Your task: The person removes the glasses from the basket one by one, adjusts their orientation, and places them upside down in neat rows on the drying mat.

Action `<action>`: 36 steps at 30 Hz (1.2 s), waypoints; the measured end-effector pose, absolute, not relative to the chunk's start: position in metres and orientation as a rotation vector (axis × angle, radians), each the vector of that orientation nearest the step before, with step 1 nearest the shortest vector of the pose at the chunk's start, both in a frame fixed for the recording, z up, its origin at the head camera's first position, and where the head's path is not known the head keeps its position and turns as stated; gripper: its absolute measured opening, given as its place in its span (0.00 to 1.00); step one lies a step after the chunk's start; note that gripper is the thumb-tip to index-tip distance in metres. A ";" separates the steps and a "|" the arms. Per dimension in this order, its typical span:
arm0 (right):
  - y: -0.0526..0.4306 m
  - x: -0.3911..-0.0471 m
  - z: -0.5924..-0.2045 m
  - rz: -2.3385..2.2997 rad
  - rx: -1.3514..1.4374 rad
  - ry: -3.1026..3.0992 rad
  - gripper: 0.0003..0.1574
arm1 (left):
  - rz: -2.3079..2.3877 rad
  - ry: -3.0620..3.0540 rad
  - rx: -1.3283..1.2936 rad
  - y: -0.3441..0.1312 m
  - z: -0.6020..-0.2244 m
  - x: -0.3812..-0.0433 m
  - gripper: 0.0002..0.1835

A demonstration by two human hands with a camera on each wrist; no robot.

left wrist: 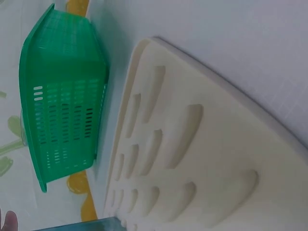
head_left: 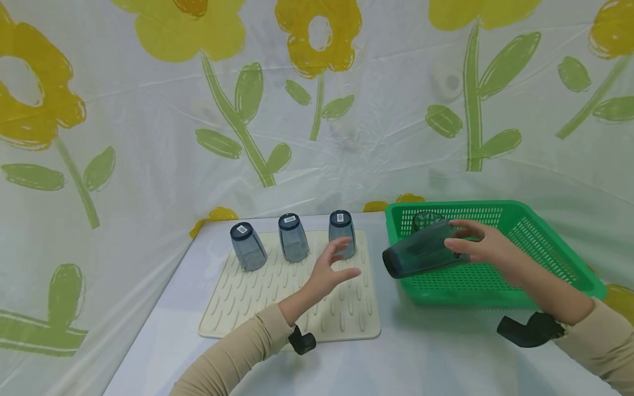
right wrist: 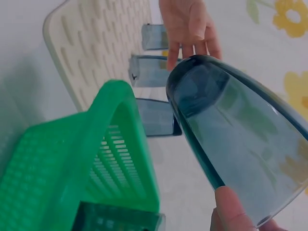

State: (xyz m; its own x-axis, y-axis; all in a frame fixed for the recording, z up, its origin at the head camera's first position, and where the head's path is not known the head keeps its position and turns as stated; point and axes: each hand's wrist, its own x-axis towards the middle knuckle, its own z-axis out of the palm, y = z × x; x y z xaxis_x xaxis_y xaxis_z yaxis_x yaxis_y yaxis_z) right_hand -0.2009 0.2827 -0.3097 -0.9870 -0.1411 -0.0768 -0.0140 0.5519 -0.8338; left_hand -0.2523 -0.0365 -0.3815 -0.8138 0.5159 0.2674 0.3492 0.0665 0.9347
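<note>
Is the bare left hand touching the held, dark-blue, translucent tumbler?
Apart: the head view shows a clear gap between the left hand and the held tumbler.

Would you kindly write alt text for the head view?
The right hand holds a tilted dark glass near a green basket containing another glass; the empty left hand hovers over a cream mat, where three more glasses stand upside down.

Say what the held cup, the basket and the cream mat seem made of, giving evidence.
Held cup: glass or clear plastic, glossy; the backdrop shows through its tinted wall. Basket: probably plastic, slightly shiny, given its evenly green, slotted walls. Cream mat: perhaps silicone, matte; its surface shows no sharp reflections.
</note>
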 end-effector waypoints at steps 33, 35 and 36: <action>0.270 -0.195 -0.359 -1.922 -0.077 2.158 0.48 | 1.790 2.334 1.387 -0.018 -0.412 -0.254 0.35; 0.269 -0.195 -0.361 -1.964 -0.072 2.115 0.48 | 1.794 2.327 1.377 -0.018 -0.413 -0.253 0.35; 0.269 -0.196 -0.362 -1.981 -0.072 2.099 0.48 | 1.792 2.329 1.373 -0.017 -0.414 -0.253 0.35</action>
State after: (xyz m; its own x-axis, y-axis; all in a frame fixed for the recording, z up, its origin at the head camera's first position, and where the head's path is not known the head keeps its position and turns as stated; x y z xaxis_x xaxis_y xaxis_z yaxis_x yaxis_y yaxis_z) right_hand -0.1956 0.2686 -0.3622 -0.9664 -0.2088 -0.1497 0.1374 0.0722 -0.9879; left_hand -0.2525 -0.0173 -0.4139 -0.6374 0.5503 0.5393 0.6624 0.0338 0.7484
